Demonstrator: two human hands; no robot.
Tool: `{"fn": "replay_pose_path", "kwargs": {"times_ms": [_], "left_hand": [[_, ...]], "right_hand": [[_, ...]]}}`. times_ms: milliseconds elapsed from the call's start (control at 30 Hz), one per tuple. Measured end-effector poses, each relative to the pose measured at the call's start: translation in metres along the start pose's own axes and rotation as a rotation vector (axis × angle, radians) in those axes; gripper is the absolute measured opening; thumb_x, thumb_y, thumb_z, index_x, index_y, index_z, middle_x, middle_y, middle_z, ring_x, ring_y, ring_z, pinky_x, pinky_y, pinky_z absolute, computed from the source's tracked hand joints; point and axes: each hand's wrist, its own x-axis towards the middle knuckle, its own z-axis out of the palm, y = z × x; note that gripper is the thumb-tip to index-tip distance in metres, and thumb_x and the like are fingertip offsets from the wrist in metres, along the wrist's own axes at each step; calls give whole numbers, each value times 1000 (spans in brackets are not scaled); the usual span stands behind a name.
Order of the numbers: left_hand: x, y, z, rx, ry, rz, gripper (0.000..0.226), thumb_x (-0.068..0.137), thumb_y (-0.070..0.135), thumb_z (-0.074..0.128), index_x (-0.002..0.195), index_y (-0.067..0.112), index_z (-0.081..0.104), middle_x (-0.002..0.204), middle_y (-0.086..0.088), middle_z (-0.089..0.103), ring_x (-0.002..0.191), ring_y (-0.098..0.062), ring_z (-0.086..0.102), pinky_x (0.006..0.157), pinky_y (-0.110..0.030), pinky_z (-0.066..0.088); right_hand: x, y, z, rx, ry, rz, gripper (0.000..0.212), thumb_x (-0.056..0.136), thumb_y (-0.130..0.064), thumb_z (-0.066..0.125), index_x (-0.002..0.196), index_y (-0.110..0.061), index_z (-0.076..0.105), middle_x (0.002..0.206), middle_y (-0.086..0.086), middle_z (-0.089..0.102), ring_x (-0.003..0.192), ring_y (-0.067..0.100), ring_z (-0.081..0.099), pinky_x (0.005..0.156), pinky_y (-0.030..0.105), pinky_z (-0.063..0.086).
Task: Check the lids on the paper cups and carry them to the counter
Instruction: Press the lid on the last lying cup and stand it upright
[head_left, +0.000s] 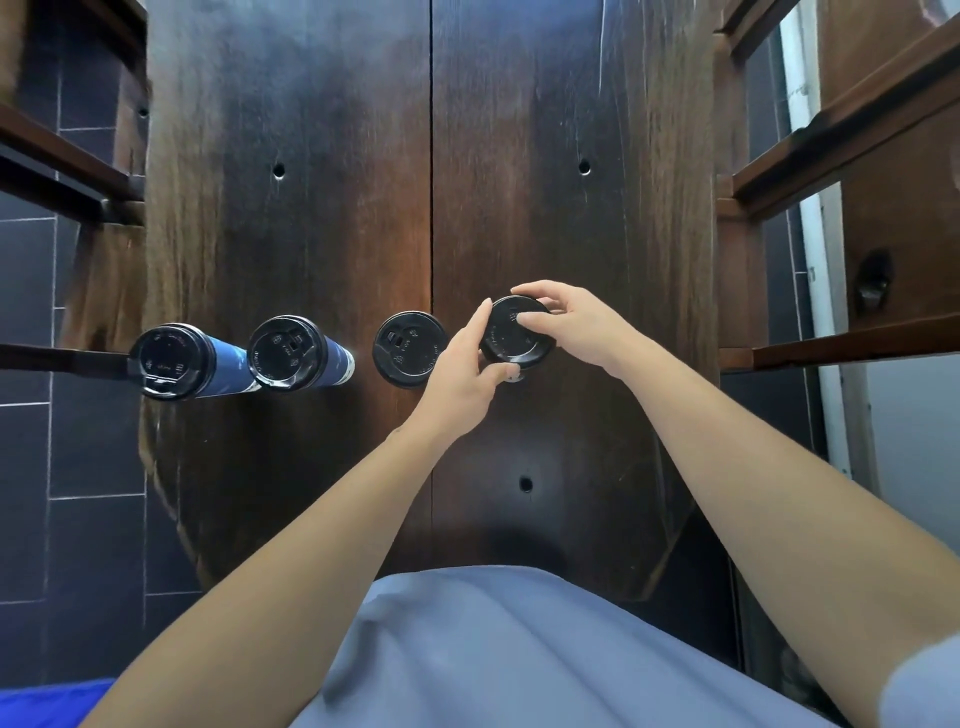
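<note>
your left hand (462, 374) grips the side of the rightmost paper cup (511, 375) from the left, fingers curled round it under the rim. your right hand (566, 325) rests on its black lid (511, 338), thumb and fingertips curled over the far and right edge. just left of it stands a second lidded cup (410, 349), seen straight from above. further left two more blue cups (291, 353) (171, 361) with black lids stand in the same row. all four sit on the dark wooden table (337, 208), with wooden benches (831, 145) either side.
</note>
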Motion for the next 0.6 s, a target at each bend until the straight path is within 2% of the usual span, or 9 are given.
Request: {"fn": "replay_pose_path", "kwargs": {"times_ms": [67,167,267,333,400,500,600], "left_hand": [[2,6,0,-3,1,-10,84,103,8,71,170,21,23,166,-1,46,150,-23,49,127,-48,37],[1,10,3,20,-7,3,85,100,9,75,169,20,27,165,-3,48,148,-23,51,127,-48,37],[-3,9,6,52,11,21,83,99,11,77,168,19,30,162,-4,50,146,-24,53,126,-44,39],[-5,10,7,54,12,33,82,99,11,77,167,19,33,160,-5,52,144,-25,54,125,-43,40],[-6,11,8,57,9,47,79,98,10,78,165,18,37,156,-5,55,142,-25,55,124,-44,41],[-6,12,9,50,11,62,75,98,8,78,162,15,41,154,-5,58,141,-24,56,123,-48,43],[-5,11,7,32,26,64,75,97,8,79,162,15,42,154,-4,58,141,-24,56,122,-49,43]], "right_hand": [[4,1,0,-24,31,1,29,103,-24,61,132,-27,63,115,-7,69,108,11,66,76,17,49],[9,2,7,-72,127,30,17,105,-33,55,116,-26,66,108,-4,70,99,13,66,69,21,47],[13,1,24,-155,268,59,35,108,-45,42,95,-19,63,95,1,68,89,20,65,64,28,43],[15,0,38,-293,383,60,42,109,-46,36,85,-18,55,86,0,63,79,21,60,57,27,35],[18,-3,47,-393,487,71,41,110,-44,33,84,-18,50,83,-1,58,74,21,53,53,27,27],[24,-5,52,-448,554,75,42,110,-43,32,82,-17,51,80,-2,55,72,22,49,62,33,30],[28,-4,55,-480,588,43,42,110,-41,32,80,-19,50,75,-4,53,68,21,47,53,30,23]]}}
